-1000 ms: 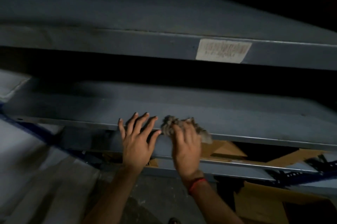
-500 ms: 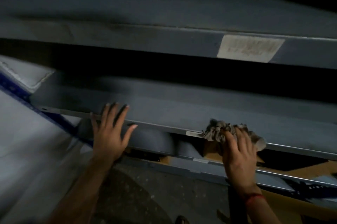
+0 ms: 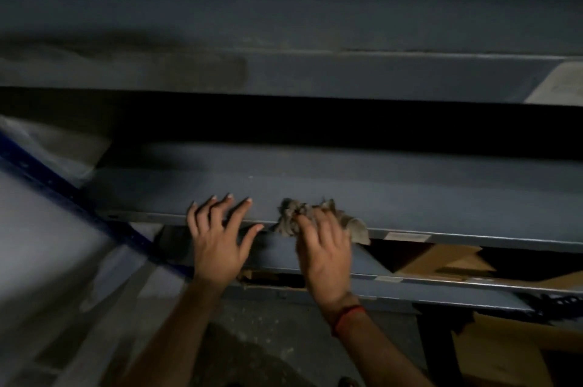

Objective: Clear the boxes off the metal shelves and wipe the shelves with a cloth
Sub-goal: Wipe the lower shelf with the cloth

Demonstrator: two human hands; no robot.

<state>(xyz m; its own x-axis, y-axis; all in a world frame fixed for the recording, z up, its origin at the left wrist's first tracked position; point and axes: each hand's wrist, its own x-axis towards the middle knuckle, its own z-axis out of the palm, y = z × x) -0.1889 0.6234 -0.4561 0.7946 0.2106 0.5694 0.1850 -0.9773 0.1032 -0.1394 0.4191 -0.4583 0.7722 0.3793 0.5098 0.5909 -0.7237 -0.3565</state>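
A bare grey-blue metal shelf (image 3: 394, 194) runs across the middle of the dim view, with another shelf (image 3: 284, 74) above it. My left hand (image 3: 217, 241) rests on the shelf's front lip with its fingers spread and straight. Just to its right my right hand (image 3: 326, 252) presses a crumpled grey cloth (image 3: 296, 213) against the same front edge; the fingers lie over the cloth, and a red band circles that wrist. Brown cardboard boxes (image 3: 441, 260) sit on the lower shelf under the right side.
A blue upright post (image 3: 63, 194) slants down at the left, beside a pale wall or sheet (image 3: 38, 260). A white label (image 3: 561, 84) is stuck on the upper shelf's front at the right. More cardboard (image 3: 504, 352) lies at the bottom right. The floor below is dark concrete.
My right hand has slid the cloth back to the left along the shelf edge, close to my left hand. The view has shifted left and is blurred.
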